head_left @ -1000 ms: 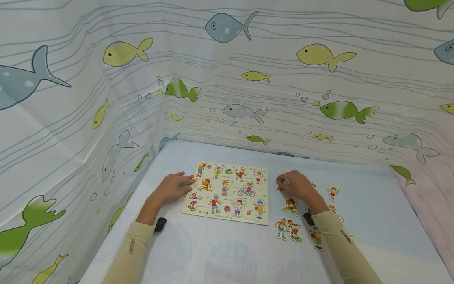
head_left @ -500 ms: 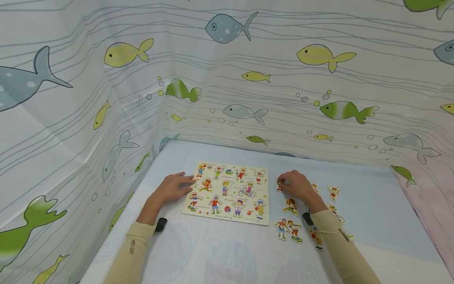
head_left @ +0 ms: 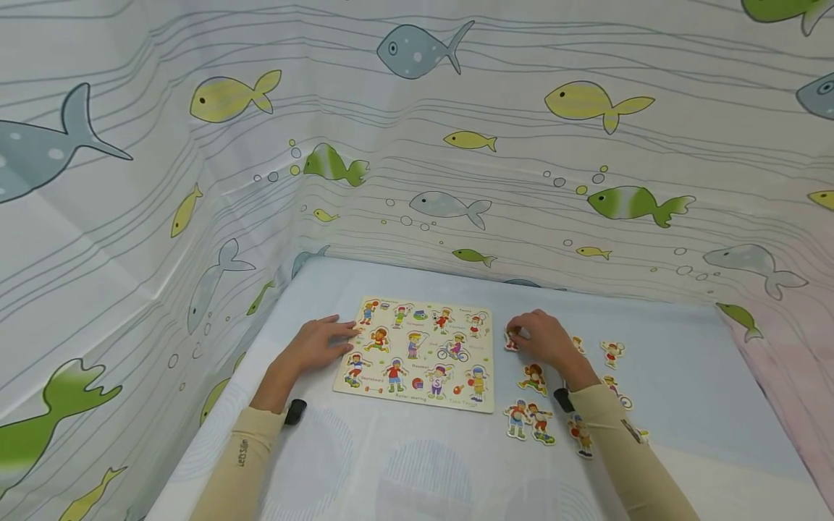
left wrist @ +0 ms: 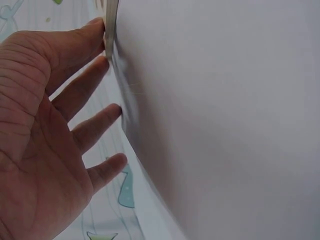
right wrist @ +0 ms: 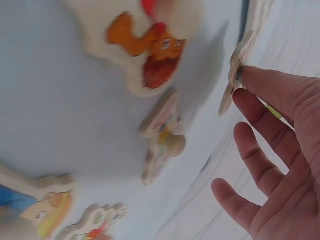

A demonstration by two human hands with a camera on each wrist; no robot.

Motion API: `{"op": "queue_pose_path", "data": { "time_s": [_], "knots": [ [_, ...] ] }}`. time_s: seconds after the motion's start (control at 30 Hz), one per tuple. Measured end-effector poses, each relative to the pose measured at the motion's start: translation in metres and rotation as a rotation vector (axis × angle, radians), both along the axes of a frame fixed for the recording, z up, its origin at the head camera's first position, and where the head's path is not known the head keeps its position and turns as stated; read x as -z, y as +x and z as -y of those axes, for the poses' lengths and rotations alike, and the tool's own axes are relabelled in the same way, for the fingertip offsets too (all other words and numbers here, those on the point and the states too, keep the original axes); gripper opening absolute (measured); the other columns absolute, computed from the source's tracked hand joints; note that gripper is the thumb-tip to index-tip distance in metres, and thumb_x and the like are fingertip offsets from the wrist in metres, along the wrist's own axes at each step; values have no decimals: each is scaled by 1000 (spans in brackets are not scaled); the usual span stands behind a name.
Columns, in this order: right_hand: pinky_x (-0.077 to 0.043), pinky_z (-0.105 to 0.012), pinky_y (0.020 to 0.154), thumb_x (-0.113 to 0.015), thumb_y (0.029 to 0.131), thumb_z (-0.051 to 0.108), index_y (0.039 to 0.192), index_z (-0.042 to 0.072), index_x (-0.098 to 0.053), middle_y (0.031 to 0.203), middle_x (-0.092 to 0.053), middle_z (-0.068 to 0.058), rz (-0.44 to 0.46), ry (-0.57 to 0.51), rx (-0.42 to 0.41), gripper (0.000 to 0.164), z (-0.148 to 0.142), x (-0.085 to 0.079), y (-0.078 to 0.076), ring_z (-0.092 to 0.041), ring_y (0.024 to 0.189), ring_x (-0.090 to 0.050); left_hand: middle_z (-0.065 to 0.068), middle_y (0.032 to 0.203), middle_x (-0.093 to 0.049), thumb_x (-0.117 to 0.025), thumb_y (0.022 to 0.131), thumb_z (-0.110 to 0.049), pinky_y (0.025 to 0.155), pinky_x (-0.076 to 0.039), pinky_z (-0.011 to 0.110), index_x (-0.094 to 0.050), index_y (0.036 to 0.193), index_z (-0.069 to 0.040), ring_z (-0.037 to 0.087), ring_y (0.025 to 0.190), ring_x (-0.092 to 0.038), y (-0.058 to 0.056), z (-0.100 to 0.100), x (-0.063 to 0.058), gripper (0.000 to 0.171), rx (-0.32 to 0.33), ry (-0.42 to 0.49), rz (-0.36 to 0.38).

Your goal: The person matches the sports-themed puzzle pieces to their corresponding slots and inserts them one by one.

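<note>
Left hand [head_left: 319, 344] has its fingers spread, touching the left edge of a rectangular cream wooden board [head_left: 402, 352] with colourful sports figures, at frame centre; | right hand [head_left: 546, 338] pinches a small, flat, red-and-cream wooden figure piece [head_left: 511, 341], just right of the board; | loose painted wooden figures [head_left: 533, 379] lie right of centre on the pale-blue-and-white worktop [head_left: 704, 391]
</note>
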State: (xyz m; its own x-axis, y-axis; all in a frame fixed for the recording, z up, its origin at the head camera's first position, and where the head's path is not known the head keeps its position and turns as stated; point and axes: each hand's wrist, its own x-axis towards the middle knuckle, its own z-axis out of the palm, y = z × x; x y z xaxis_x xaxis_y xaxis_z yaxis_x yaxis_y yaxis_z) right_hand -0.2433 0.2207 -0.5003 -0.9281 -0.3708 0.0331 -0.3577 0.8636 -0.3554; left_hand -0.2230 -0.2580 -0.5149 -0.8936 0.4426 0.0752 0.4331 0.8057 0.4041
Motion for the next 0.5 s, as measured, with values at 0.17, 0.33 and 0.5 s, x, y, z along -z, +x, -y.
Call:
{"op": "queue_pose_path", "data": {
  "time_s": [0.17, 0.33, 0.5],
  "knots": [
    [-43, -43, 87, -70, 84, 22, 100, 16, -70, 90, -64, 7, 1, -24, -9, 17, 8, -9, 1, -19, 95, -52, -2, 129, -56, -65, 87, -26, 102, -31, 52, -65, 121, -15, 36, 127, -40, -1, 0, 1, 35, 7, -3, -9],
    [-44, -43, 86, -70, 84, 21, 99, 15, -71, 90, -65, 6, -25, -48, -43, 16, 16, -16, 3, -20, 95, -53, -3, 129, -56, -65, 88, -26, 103, -30, 52, -64, 121, -16, 35, 128, -38, 0, 0, 1, 35, 1, 4, 9],
    [-45, -41, 83, -71, 83, 19, 98, 16, -71, 88, -64, 8, -90, -41, -104, 15, 23, -16, 1, -19, 95, -53, -2, 129, -56, -65, 87, -25, 103, -30, 52, -65, 120, -16, 35, 128, -38, 1, -1, -2, 34, -5, 19, 15]
  ]
}}
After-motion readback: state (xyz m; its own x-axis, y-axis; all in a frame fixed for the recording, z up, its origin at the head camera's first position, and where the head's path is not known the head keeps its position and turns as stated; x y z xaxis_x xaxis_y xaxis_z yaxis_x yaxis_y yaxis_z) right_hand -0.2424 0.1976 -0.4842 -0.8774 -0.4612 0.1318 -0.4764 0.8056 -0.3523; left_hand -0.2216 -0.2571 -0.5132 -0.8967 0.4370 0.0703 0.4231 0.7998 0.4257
